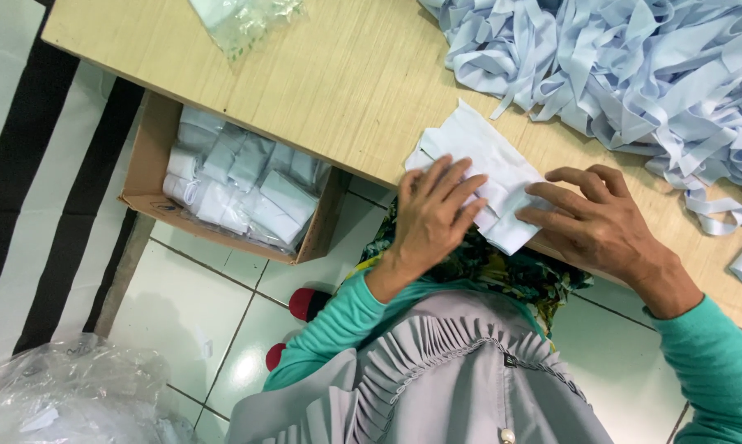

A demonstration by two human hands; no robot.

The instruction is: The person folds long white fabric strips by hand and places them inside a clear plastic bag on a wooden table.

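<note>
1. Wooden table [322, 90]: pale grain top, carrying everything in hand. Its near edge is running diagonally across the view.
2. Heap of pale blue fabric strips [634, 66]: lying loose and tangled over the far right of the table, well apart from the left hand, near the right one.
3. Cardboard box [145, 156]: sitting on the tiled floor under the table edge and holding bagged white bundles [239, 185].
4. Clear plastic sheeting [67, 395] is bunching at the lower left; a clear plastic bag [244, 20] is lying at the table's far edge.
5. White folded cloth piece [490, 164]: lying flat at the near table edge, partly overhanging it, between the two hands.
6. Left hand [433, 218]: fingers spread, pressing flat on the cloth's left part; not gripping.
7. Right hand [601, 222]: fingers extended, pressing on the cloth's right edge; also flat, not pinching. The hands are lying close, not touching each other.
8. Handling judgement: the cloth is looking light, soft and limp, layered, not fragile. It is likely sliding easily on the smooth top, so flat palm pressure is holding it. Best hold: pinching a folded edge or corner, both layers together.
</note>
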